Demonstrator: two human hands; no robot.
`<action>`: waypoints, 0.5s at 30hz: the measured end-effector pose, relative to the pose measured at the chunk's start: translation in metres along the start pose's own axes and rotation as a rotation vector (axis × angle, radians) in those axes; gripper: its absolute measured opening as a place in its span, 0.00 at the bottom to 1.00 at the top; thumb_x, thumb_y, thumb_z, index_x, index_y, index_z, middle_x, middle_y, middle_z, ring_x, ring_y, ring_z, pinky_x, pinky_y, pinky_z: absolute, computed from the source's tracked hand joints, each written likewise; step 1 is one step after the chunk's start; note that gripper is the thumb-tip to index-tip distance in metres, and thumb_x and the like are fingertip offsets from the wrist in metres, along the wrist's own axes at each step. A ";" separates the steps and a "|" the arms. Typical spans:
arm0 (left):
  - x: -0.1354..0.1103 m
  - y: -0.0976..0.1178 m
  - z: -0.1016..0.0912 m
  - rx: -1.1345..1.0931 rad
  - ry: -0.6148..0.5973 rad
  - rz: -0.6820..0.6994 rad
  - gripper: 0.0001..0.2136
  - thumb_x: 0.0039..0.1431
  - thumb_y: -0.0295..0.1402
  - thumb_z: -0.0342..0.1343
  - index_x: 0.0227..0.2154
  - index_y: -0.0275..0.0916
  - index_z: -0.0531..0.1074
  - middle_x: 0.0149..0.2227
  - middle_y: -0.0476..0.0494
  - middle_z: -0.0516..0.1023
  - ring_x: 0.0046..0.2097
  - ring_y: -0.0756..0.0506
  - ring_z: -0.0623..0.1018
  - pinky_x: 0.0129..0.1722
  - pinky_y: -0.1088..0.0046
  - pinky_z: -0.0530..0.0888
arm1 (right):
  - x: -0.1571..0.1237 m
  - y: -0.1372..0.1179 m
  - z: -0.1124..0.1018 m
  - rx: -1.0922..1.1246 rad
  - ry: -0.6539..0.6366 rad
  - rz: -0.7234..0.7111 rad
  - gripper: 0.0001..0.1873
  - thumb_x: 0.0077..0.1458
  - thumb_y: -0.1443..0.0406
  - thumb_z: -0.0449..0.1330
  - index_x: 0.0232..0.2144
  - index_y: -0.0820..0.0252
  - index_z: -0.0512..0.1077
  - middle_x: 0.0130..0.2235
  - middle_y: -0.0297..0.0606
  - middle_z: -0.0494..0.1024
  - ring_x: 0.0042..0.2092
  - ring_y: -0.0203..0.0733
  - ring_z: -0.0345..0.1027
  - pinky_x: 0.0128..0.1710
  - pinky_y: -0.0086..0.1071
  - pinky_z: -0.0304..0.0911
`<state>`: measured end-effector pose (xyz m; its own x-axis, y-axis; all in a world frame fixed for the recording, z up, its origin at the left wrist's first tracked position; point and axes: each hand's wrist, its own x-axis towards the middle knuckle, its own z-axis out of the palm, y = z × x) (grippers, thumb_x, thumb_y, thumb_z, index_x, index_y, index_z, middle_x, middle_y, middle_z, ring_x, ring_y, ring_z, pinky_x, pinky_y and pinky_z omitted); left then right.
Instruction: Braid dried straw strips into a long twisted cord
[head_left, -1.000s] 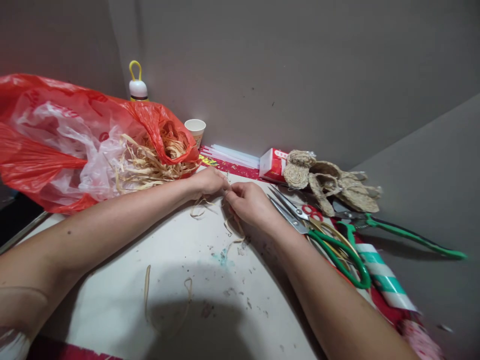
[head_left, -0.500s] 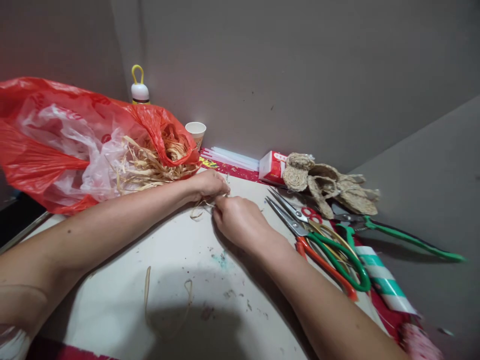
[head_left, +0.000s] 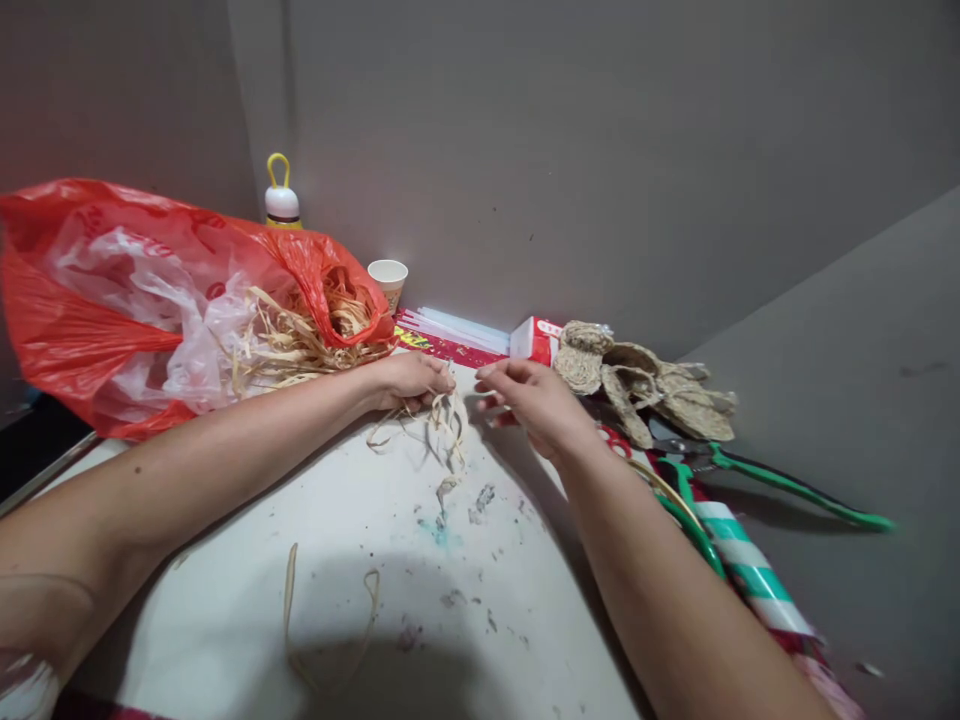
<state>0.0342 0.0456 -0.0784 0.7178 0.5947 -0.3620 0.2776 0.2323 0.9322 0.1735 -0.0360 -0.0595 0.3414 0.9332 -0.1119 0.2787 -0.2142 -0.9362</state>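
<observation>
My left hand [head_left: 412, 381] is closed on a small bundle of pale raffia strands [head_left: 448, 428], whose loose ends hang down onto the white tabletop [head_left: 247, 500]. To its right, my right hand [head_left: 529, 400] is apart from the bundle, fingers spread and holding nothing. A single loose raffia strand [head_left: 289, 590] curves across the near part of the table. Beyond my left forearm, more raffia [head_left: 300, 340] spills from a red plastic bag [head_left: 90, 320]. The grip of my left fingertips is partly hidden by the strands.
At the back stand a paper cup [head_left: 388, 285], a bottle with a yellow loop [head_left: 283, 203], white sticks [head_left: 465, 332] and a red-and-white box [head_left: 534, 340]. On the right lie woven straw pieces [head_left: 637, 380], green-handled pliers [head_left: 795, 490], partly hidden scissors [head_left: 697, 535] and a striped roll [head_left: 757, 570].
My right hand has let go and moved right, away from the left hand, its fingers opening and its arm now covering most of the scissors. The raffia bundle now shows below my left hand.
</observation>
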 end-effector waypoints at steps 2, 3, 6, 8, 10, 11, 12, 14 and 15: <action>0.001 -0.001 0.000 0.000 -0.005 0.007 0.10 0.55 0.25 0.50 0.20 0.36 0.62 0.12 0.55 0.59 0.14 0.57 0.57 0.14 0.81 0.50 | 0.008 0.012 0.006 0.118 -0.146 0.100 0.10 0.45 0.61 0.62 0.25 0.62 0.67 0.27 0.37 0.73 0.21 0.31 0.63 0.14 0.22 0.51; 0.002 -0.002 -0.001 0.009 -0.002 0.012 0.10 0.55 0.25 0.51 0.20 0.36 0.62 0.12 0.55 0.59 0.14 0.57 0.57 0.14 0.81 0.50 | 0.009 0.015 0.009 0.156 -0.213 0.119 0.10 0.44 0.62 0.63 0.25 0.62 0.68 0.25 0.36 0.72 0.20 0.30 0.61 0.13 0.21 0.48; 0.003 -0.004 -0.003 0.061 -0.002 0.025 0.09 0.55 0.26 0.52 0.20 0.36 0.64 0.15 0.53 0.65 0.14 0.57 0.58 0.14 0.81 0.51 | 0.008 0.020 0.013 0.212 -0.329 0.130 0.11 0.40 0.62 0.65 0.25 0.64 0.70 0.22 0.32 0.71 0.17 0.25 0.52 0.13 0.21 0.41; 0.003 -0.005 -0.003 0.093 -0.007 0.027 0.08 0.55 0.26 0.51 0.21 0.36 0.64 0.17 0.51 0.69 0.14 0.57 0.58 0.13 0.81 0.51 | 0.008 0.020 0.013 0.226 -0.387 0.147 0.12 0.38 0.63 0.66 0.25 0.65 0.71 0.24 0.33 0.72 0.17 0.23 0.48 0.13 0.22 0.37; 0.004 -0.006 -0.003 0.120 -0.001 0.029 0.08 0.55 0.26 0.50 0.21 0.36 0.65 0.18 0.50 0.70 0.14 0.57 0.58 0.13 0.81 0.51 | 0.008 0.020 0.011 0.220 -0.427 0.155 0.12 0.37 0.64 0.65 0.25 0.66 0.71 0.26 0.33 0.73 0.17 0.23 0.46 0.14 0.22 0.35; 0.004 -0.007 -0.003 0.140 0.007 0.035 0.08 0.55 0.27 0.50 0.21 0.36 0.65 0.18 0.51 0.70 0.14 0.57 0.58 0.13 0.80 0.51 | 0.009 0.021 0.011 0.215 -0.430 0.158 0.11 0.36 0.64 0.65 0.25 0.66 0.71 0.24 0.32 0.71 0.17 0.23 0.46 0.15 0.22 0.34; 0.005 -0.008 -0.002 0.163 0.020 0.044 0.08 0.55 0.27 0.50 0.21 0.36 0.65 0.17 0.51 0.69 0.14 0.57 0.58 0.13 0.80 0.51 | 0.009 0.021 0.011 0.208 -0.430 0.165 0.11 0.36 0.64 0.65 0.24 0.66 0.71 0.22 0.30 0.69 0.17 0.23 0.45 0.15 0.23 0.34; 0.005 -0.009 -0.001 0.205 0.047 0.062 0.08 0.54 0.27 0.51 0.20 0.36 0.65 0.16 0.53 0.66 0.14 0.57 0.58 0.13 0.80 0.52 | 0.011 0.022 0.011 0.187 -0.420 0.178 0.09 0.37 0.65 0.63 0.23 0.65 0.69 0.17 0.26 0.64 0.17 0.24 0.42 0.16 0.24 0.33; 0.006 -0.009 -0.001 0.217 0.061 0.071 0.09 0.54 0.27 0.52 0.20 0.36 0.65 0.15 0.54 0.65 0.14 0.57 0.58 0.14 0.80 0.52 | 0.011 0.023 0.010 0.162 -0.406 0.178 0.08 0.38 0.65 0.62 0.23 0.64 0.69 0.16 0.25 0.62 0.17 0.25 0.41 0.16 0.24 0.33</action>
<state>0.0349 0.0478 -0.0888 0.7028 0.6503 -0.2885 0.3632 0.0208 0.9315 0.1746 -0.0273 -0.0854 -0.0165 0.9302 -0.3667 0.0932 -0.3637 -0.9268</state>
